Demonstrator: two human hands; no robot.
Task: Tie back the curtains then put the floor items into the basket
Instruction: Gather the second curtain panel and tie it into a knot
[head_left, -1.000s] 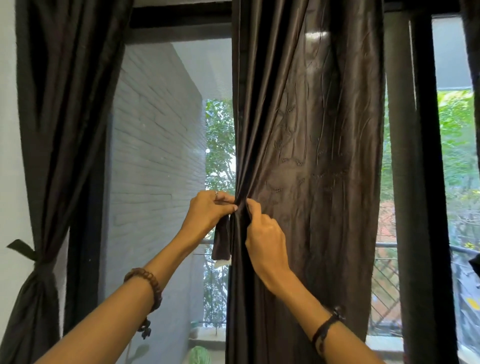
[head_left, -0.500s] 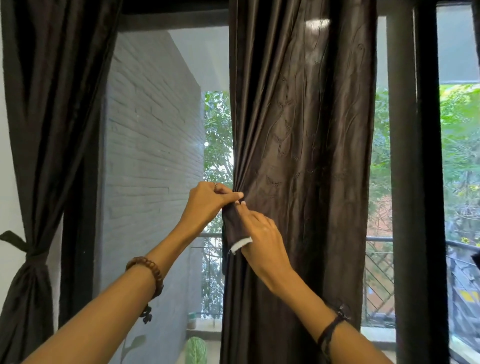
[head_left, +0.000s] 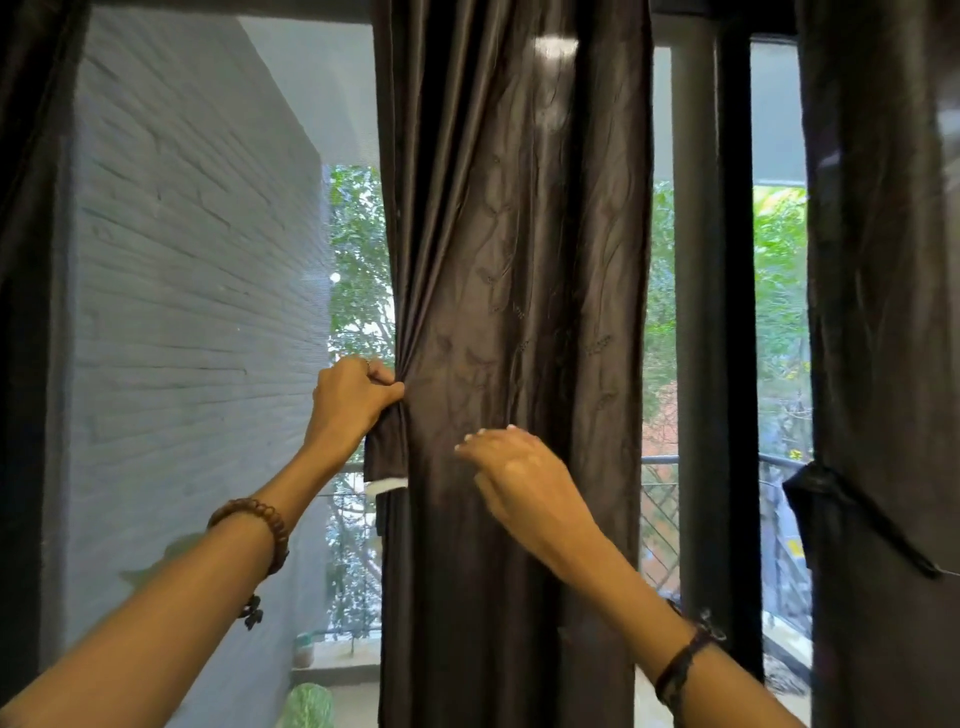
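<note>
A: At the window, centre of view — dark brown curtain (head_left: 519, 312) hangs full length, creased, glossy. Left hand (head_left: 353, 400) closed in a pinch on its left edge, fabric gathered into folds at the fingers.

B: And the strip below that hand?

A: A short dark tie-back strap (head_left: 385, 457) hangs down from the left grip, white end (head_left: 387, 485) showing at the bottom. It lies against the curtain's left edge.

B: Right hand?

A: Right hand (head_left: 524, 478) loosely open, fingers half curled and pointing left, in front of the curtain's middle. Blurred. It holds nothing; cannot tell whether the fingertips touch the cloth.

B: Wrists?

A: Brown bead bracelet (head_left: 260, 525) on the left wrist, dark cord band (head_left: 680, 665) on the right.

B: Other curtains?

A: A second dark curtain (head_left: 883, 312) at the right edge, a dark tie (head_left: 852, 519) wrapped around it. A sliver of another dark panel (head_left: 26, 260) at far left.

B: Outside?

A: Grey painted brick wall (head_left: 197, 312) on the left, green foliage (head_left: 358, 260) behind the glass, a dark window post (head_left: 717, 312) between the middle and right curtains, a balcony railing (head_left: 660, 460) low down. Basket and floor items not in view.
</note>
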